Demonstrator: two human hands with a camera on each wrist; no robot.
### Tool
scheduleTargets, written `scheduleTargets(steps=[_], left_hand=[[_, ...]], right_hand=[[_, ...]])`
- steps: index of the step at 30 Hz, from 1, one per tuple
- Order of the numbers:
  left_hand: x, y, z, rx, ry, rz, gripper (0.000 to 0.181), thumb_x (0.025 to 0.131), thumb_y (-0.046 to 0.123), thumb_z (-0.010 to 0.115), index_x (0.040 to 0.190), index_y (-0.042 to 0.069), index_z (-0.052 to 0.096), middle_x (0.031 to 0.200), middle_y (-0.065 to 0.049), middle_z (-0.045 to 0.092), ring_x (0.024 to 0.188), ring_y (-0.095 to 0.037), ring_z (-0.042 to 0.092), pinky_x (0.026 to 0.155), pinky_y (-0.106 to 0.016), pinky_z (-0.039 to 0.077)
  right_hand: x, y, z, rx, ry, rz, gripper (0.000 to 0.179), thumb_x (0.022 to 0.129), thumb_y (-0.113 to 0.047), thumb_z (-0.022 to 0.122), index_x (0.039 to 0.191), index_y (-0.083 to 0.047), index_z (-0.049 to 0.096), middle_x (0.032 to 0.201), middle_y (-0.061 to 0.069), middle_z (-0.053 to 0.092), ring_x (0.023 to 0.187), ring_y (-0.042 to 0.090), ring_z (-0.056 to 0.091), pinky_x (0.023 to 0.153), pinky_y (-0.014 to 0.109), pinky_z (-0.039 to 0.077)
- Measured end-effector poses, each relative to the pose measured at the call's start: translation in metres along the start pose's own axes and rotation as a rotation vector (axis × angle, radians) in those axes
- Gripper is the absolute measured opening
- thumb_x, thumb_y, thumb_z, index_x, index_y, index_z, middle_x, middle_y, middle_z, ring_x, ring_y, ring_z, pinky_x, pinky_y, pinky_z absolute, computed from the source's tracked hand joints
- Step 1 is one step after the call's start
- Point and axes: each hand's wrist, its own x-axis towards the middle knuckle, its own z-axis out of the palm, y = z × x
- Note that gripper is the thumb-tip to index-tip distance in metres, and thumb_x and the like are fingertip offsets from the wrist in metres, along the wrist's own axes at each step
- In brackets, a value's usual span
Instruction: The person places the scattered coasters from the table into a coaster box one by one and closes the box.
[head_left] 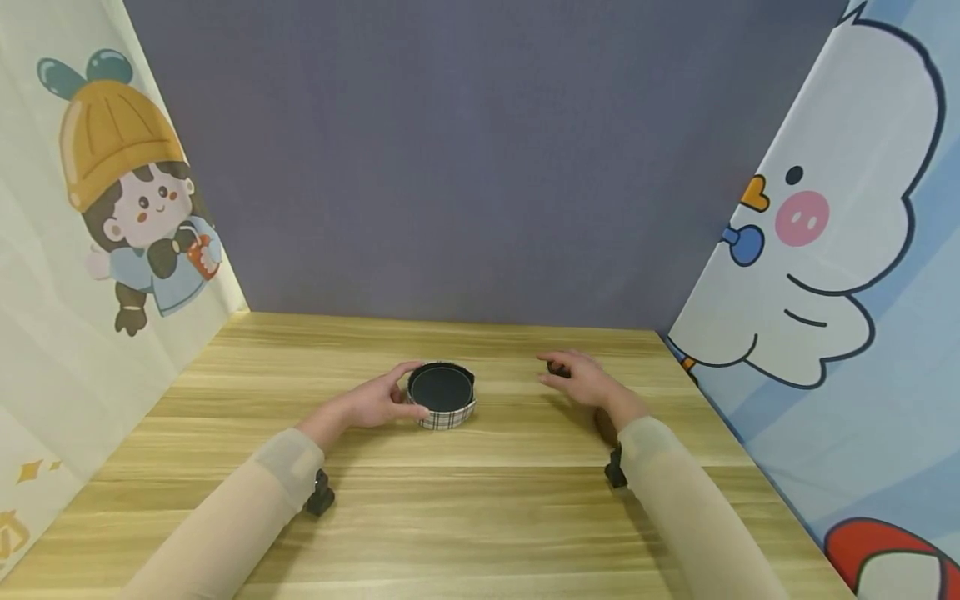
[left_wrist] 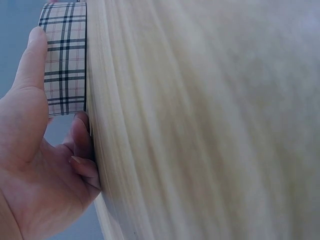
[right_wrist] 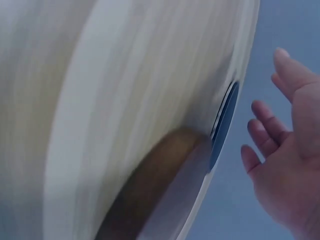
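My left hand point(head_left: 378, 402) holds a round plaid box point(head_left: 444, 419) from its left side, thumb at the front and fingers toward the back. The box stands on the table, its dark round face upward, and its white, black and pink checked side point(left_wrist: 65, 65) shows in the left wrist view. My right hand point(head_left: 588, 379) is held over the table to the right, fingers spread and slightly bent, holding nothing. Beneath it lies a flat dark thing point(right_wrist: 226, 125), mostly covered in the head view. A brown, curved-edged thing point(right_wrist: 150, 185) is nearer that wrist; its kind is unclear.
The wooden table point(head_left: 465, 517) runs back to a grey panel point(head_left: 465, 167). Printed curtains hang at both sides, with a cartoon child point(head_left: 161, 217) on the left and a white cartoon bird point(head_left: 847, 167) on the right.
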Motion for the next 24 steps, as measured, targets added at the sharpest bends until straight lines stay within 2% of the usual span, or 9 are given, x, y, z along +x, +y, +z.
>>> scheduleTargets(steps=[3, 7, 14, 19, 24], left_hand=[[0.0, 0.001, -0.001, 0.006, 0.002, 0.001, 0.105, 0.098, 0.046, 0.085, 0.176, 0.02, 0.02, 0.078, -0.001, 0.06, 0.074, -0.017, 0.053, 0.074, -0.035, 0.047], [-0.001, 0.002, -0.001, 0.022, 0.007, 0.004, 0.104, 0.097, 0.046, 0.085, 0.175, 0.019, 0.022, 0.078, 0.0, 0.059, 0.074, -0.016, 0.053, 0.073, -0.035, 0.046], [-0.003, 0.003, 0.0, 0.024, 0.01, -0.004, 0.101, 0.098, 0.046, 0.084, 0.175, 0.02, 0.024, 0.077, -0.001, 0.058, 0.072, -0.016, 0.052, 0.072, -0.035, 0.045], [-0.003, 0.002, 0.0, 0.022, 0.007, -0.005, 0.103, 0.098, 0.047, 0.085, 0.175, 0.021, 0.023, 0.079, -0.002, 0.06, 0.073, -0.017, 0.053, 0.072, -0.035, 0.046], [-0.003, 0.003, -0.002, 0.023, 0.003, -0.006, 0.103, 0.098, 0.048, 0.084, 0.176, 0.021, 0.022, 0.078, -0.002, 0.06, 0.073, -0.017, 0.053, 0.072, -0.035, 0.045]], right_hand=[[-0.004, 0.015, -0.006, -0.033, -0.001, 0.055, 0.056, 0.114, -0.038, 0.062, 0.164, -0.016, 0.052, 0.162, 0.031, 0.049, 0.151, 0.054, 0.042, 0.121, 0.075, 0.033], [-0.011, 0.026, -0.014, -0.103, -0.022, 0.118, 0.051, 0.115, -0.033, 0.06, 0.163, -0.016, 0.055, 0.169, 0.038, 0.033, 0.155, 0.065, 0.029, 0.119, 0.083, 0.027], [-0.014, 0.03, -0.02, -0.172, -0.111, 0.183, 0.051, 0.116, -0.028, 0.056, 0.166, -0.022, 0.051, 0.174, 0.033, 0.032, 0.155, 0.069, 0.025, 0.118, 0.086, 0.022], [-0.016, 0.028, -0.019, -0.169, -0.123, 0.178, 0.049, 0.116, -0.026, 0.057, 0.164, -0.022, 0.054, 0.174, 0.029, 0.035, 0.155, 0.066, 0.028, 0.119, 0.087, 0.019], [-0.019, 0.025, -0.015, -0.201, -0.129, 0.144, 0.048, 0.115, -0.027, 0.058, 0.163, -0.024, 0.056, 0.174, 0.026, 0.037, 0.154, 0.064, 0.031, 0.117, 0.087, 0.021]])
